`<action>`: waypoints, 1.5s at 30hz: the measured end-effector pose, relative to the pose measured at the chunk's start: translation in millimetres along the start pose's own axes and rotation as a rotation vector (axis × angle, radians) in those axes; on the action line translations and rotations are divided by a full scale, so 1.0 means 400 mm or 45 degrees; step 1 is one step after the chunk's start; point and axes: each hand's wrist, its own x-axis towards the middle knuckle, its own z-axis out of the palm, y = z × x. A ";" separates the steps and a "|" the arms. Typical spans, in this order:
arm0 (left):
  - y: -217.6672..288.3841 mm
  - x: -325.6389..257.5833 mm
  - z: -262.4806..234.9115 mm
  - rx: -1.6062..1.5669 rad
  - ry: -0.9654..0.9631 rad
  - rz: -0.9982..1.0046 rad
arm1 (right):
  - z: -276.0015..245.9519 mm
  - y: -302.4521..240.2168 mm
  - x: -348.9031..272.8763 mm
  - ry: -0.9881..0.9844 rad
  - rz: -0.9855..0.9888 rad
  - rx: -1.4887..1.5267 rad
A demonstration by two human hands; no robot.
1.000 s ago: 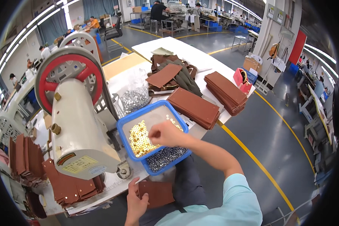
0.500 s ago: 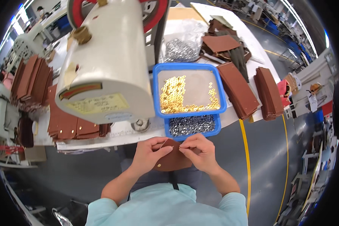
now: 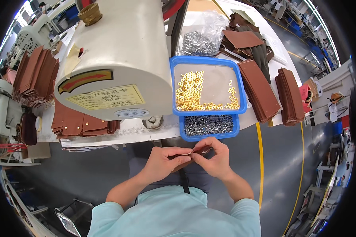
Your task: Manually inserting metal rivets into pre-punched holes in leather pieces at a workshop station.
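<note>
In front of the table edge, both my hands pinch a brown leather piece (image 3: 181, 165), which is seen nearly edge-on and mostly covered by my fingers. My left hand (image 3: 161, 161) grips one side between thumb and fingers. On the other side, my right hand (image 3: 214, 157) is closed on it, with the fingertips of both hands almost meeting. Just beyond them is a blue tray (image 3: 207, 111) of small gold snap parts (image 3: 190, 87). It rests partly over a second blue tray (image 3: 235, 130) filled with silver metal parts (image 3: 207, 125).
A large cream press machine (image 3: 118, 47) stands on the left of the white table (image 3: 136, 136). Stacks of brown leather pieces lie left (image 3: 35, 75) and right (image 3: 259, 91). Behind the trays sits a clear bag of silver parts (image 3: 199, 41).
The leather piece has tilted from face-up to nearly edge-on, hiding the gold stud seen on it before. My hands have come closer together. The view has shifted slightly.
</note>
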 end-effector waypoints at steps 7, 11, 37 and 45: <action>-0.060 0.021 -0.003 0.537 -0.033 0.452 | -0.085 0.021 0.071 -0.259 -0.166 -0.300; -0.071 0.013 0.011 0.689 -0.013 0.577 | -0.126 0.053 0.117 0.112 -0.411 -0.858; -0.087 0.017 -0.005 0.989 0.274 1.481 | -0.071 -0.025 0.019 -0.470 0.070 -0.098; -0.084 0.010 -0.004 0.952 0.243 1.483 | -0.064 -0.016 0.010 -0.441 0.072 -0.045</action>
